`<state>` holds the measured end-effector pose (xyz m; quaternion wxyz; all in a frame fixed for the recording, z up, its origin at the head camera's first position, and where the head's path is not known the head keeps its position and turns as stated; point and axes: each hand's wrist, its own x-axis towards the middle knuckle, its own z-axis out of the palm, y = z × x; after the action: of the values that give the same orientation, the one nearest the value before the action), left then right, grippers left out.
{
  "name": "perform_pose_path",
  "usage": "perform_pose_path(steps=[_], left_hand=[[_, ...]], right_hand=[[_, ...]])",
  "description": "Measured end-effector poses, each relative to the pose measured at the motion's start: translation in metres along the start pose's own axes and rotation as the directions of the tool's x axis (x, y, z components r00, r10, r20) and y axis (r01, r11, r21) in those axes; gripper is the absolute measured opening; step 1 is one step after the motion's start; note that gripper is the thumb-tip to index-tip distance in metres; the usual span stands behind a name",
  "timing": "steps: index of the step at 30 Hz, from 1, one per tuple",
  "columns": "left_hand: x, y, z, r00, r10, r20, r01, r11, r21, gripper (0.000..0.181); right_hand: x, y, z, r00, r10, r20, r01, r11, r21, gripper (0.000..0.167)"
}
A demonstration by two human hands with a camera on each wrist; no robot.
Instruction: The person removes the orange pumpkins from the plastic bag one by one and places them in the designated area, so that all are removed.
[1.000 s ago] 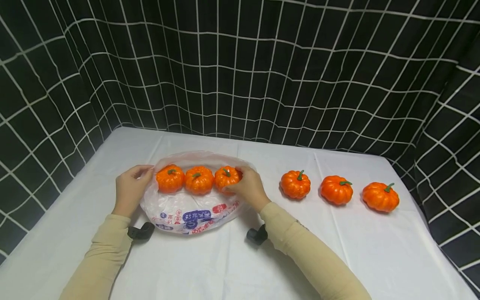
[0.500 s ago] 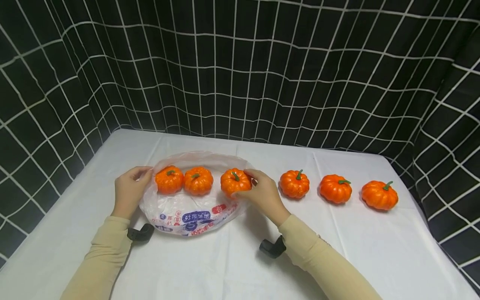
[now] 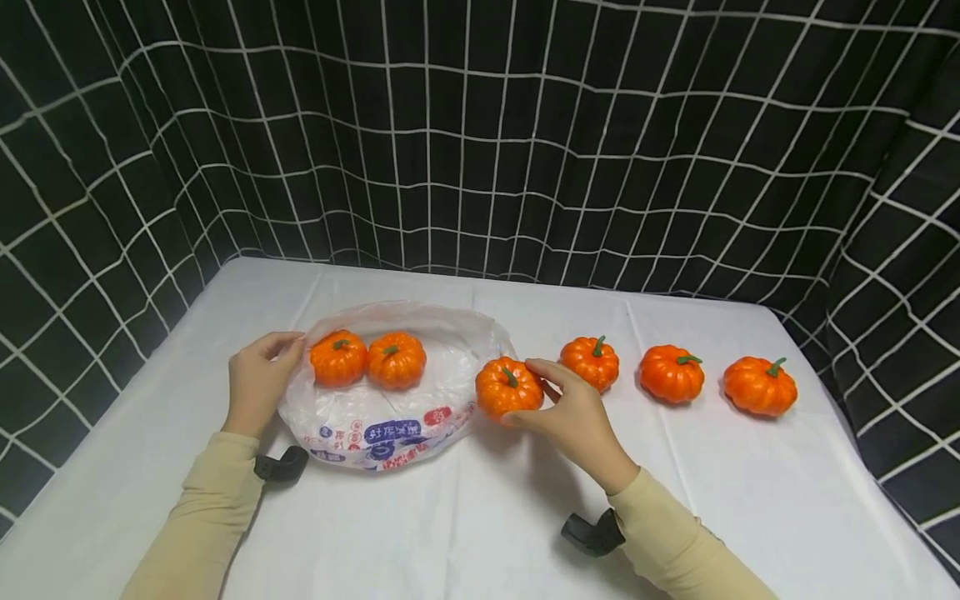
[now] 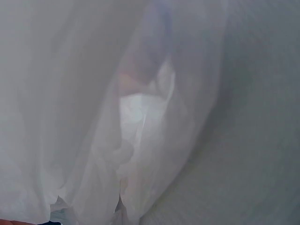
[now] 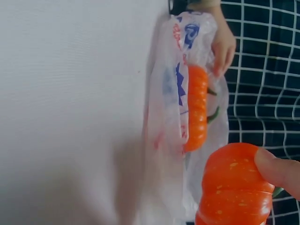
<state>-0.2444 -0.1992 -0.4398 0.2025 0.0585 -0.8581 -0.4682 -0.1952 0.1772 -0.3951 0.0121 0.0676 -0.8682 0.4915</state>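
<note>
Orange and ribbed, the held pumpkin (image 3: 508, 389) sits between the thumb and fingers of the right hand (image 3: 581, 417), which are parted just enough to span it, at the right rim of the plastic bag (image 3: 442, 371); whether it touches the film cannot be told. At the opposite end, the left hand (image 3: 258, 379) pinches the bag's edge, thumb and fingertips drawn together, beside two bagged pumpkins (image 3: 396, 362) lying next to each other inside. Three more pumpkins (image 3: 671, 375) stand spaced in a row on the white cloth (image 3: 390, 533), the nearest just beyond the right hand's fingers.
</note>
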Motion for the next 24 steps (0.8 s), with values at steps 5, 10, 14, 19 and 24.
perform_pose_path(steps=[5, 10, 14, 19, 24], left_hand=[[0.001, 0.001, -0.001, 1.000, -0.010, -0.003, 0.010, 1.000, -0.006, 0.027], [-0.001, 0.001, -0.001, 1.000, -0.014, 0.005, 0.014, 1.000, -0.011, 0.027], [-0.002, 0.001, -0.001, 1.000, -0.023, 0.007, 0.023, 1.000, -0.015, 0.027], [-0.002, 0.002, -0.001, 1.000, -0.027, 0.010, 0.027, 1.000, -0.011, 0.027], [-0.002, 0.002, -0.001, 1.000, -0.026, 0.008, 0.026, 1.000, -0.006, 0.026]], right_hand=[[-0.013, 0.008, -0.012, 1.000, 0.010, -0.010, -0.011, 0.999, -0.046, 0.069], [-0.027, 0.018, -0.025, 0.998, 0.053, -0.029, -0.055, 0.996, -0.065, 0.072], [-0.037, 0.023, -0.036, 0.996, 0.081, -0.042, -0.084, 0.993, -0.087, 0.075], [-0.045, 0.031, -0.049, 0.990, 0.135, -0.051, -0.140, 0.986, -0.096, 0.078], [-0.053, 0.038, -0.057, 0.983, 0.174, -0.058, -0.180, 0.977, -0.118, 0.079]])
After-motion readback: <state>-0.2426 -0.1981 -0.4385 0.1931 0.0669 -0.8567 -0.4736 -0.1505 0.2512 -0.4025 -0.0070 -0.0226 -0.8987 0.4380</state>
